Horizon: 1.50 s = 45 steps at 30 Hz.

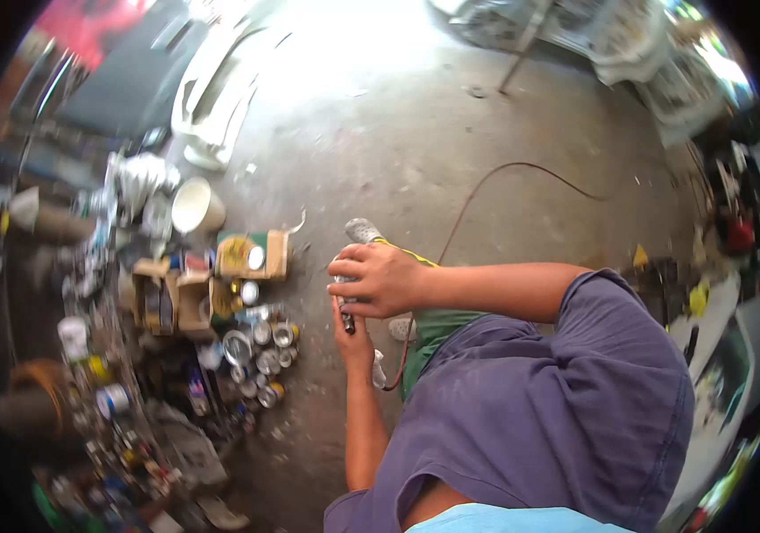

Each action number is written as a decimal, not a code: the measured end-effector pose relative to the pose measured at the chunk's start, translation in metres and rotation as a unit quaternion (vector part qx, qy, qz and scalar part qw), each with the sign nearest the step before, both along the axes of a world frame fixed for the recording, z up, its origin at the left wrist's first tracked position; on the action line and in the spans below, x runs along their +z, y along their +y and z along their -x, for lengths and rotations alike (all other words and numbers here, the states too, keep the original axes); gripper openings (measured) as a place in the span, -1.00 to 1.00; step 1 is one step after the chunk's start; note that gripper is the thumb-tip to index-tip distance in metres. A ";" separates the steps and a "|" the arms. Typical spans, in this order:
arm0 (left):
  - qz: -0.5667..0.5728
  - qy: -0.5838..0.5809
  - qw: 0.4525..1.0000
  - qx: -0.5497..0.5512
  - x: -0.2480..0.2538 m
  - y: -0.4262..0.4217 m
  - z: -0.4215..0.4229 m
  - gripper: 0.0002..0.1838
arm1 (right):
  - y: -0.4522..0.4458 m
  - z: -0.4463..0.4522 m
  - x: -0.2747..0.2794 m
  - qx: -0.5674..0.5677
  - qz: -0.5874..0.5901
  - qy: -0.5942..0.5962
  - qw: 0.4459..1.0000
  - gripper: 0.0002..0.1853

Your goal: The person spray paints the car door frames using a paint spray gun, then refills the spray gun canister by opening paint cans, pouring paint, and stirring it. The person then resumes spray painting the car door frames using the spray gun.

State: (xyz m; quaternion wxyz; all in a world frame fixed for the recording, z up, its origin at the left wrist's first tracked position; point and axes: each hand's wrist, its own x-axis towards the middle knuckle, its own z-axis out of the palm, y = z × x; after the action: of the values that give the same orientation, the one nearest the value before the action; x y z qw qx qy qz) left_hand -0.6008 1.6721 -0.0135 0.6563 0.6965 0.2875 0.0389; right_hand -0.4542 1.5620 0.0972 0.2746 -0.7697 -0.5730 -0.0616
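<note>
Pale-blue cloth (504, 520) and a purple shirt (549, 417) lie nearest; ahead, the right hand (380, 279) curls around a small metallic tool (348, 322), above the left hand (355, 342), whose grip is too covered to tell. Below, worn concrete floor (380, 133) with a thin reddish hose (473, 197). Leftward, cardboard boxes (277, 253) hold cans, near grouped jars (238, 347) and a pale tub (198, 206), contents unclear; fingers hide much of the tool

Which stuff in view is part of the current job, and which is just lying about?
In the job:
- small metallic item, between right hand and left hand
- red hose, probably; its link to the item isn't visible

Apparently just lying about:
- cans
- cardboard boxes
- pale tub
- long white part
</note>
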 end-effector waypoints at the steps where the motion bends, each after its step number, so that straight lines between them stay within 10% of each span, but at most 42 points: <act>1: 0.013 -0.002 1.000 0.012 0.004 -0.012 -0.007 -0.37 | -0.014 0.001 0.005 -0.050 -0.012 -0.008 0.999 -0.60; 5: -0.027 -0.037 0.997 -0.058 0.015 -0.049 -0.043 -0.39 | -0.084 0.000 0.047 -0.237 -0.122 0.003 0.964 -0.40; 10: -0.142 -0.075 0.977 -0.140 0.031 -0.098 -0.099 -0.65 | -0.166 0.022 -0.024 -0.415 -0.232 0.344 0.810 -0.32; 15: 0.012 -0.083 0.971 -0.226 0.058 -0.178 -0.144 -0.69 | -0.188 0.024 -0.073 -0.331 -0.181 0.289 0.880 -0.25; 17: -0.096 -0.175 0.941 -0.273 0.060 -0.218 -0.159 -0.64 | -0.220 0.006 -0.063 -0.352 -0.177 0.193 0.899 -0.25; 25: -0.053 -0.123 0.868 -0.478 0.131 -0.350 -0.229 -0.10 | -0.373 -0.015 -0.011 -0.471 -0.238 0.439 0.727 -0.44; 28: -0.264 -0.144 0.765 -0.570 0.140 -0.402 -0.270 0.07 | -0.418 -0.023 -0.009 -0.496 -0.279 0.341 0.748 -0.41; 30: -0.255 -0.124 0.739 -0.611 0.141 -0.435 -0.290 0.09 | -0.451 -0.025 0.019 -0.500 -0.269 0.549 0.613 -0.47; 33: -0.219 -0.050 0.699 -0.679 0.144 -0.484 -0.313 0.19 | -0.483 -0.028 0.014 -0.567 -0.295 0.393 0.661 -0.56; 45: -0.122 0.090 0.522 -0.839 0.104 -0.647 -0.387 0.16 | -0.595 -0.053 -0.024 -0.688 -0.272 0.361 0.568 -0.57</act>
State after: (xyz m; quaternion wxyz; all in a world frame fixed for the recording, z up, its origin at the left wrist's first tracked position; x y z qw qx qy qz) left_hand -0.2141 1.0254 0.0901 0.2640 0.6885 -0.3802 -0.5583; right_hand -0.4017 0.9667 0.0733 0.5299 -0.7787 0.3202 -0.1017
